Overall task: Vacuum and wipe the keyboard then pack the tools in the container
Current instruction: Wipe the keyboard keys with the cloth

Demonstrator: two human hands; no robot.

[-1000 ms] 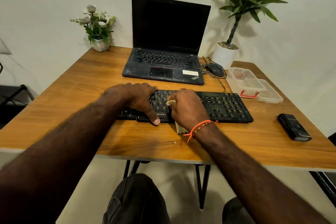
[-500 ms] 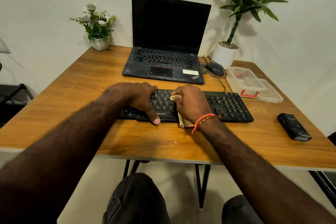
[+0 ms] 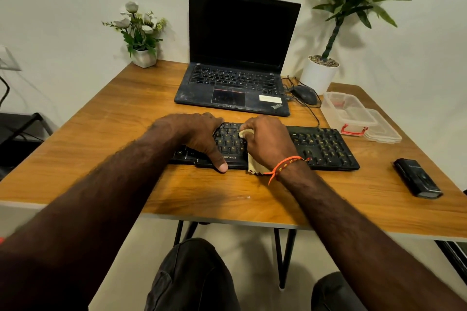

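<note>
A black keyboard (image 3: 323, 145) lies across the middle of the wooden table (image 3: 106, 139). My left hand (image 3: 194, 134) rests on its left end, thumb curled over the front edge, holding it in place. My right hand (image 3: 267, 141) grips a pale yellow cloth (image 3: 255, 165) and presses it onto the keys near the keyboard's middle; most of the cloth is hidden under the hand. A small black handheld vacuum (image 3: 417, 178) lies on the table at the right. The clear plastic container (image 3: 346, 113) with a red latch stands open at the back right, its lid (image 3: 386, 131) beside it.
An open black laptop (image 3: 235, 83) stands behind the keyboard, with a wired mouse (image 3: 304, 93) to its right. A white flower pot (image 3: 142, 57) is at the back left and a tall potted plant (image 3: 319, 73) at the back right. My knees show below the table's front edge.
My right hand has slid the cloth away from me, from the keyboard's front edge up onto the upper key rows. The left hand has stayed put.
</note>
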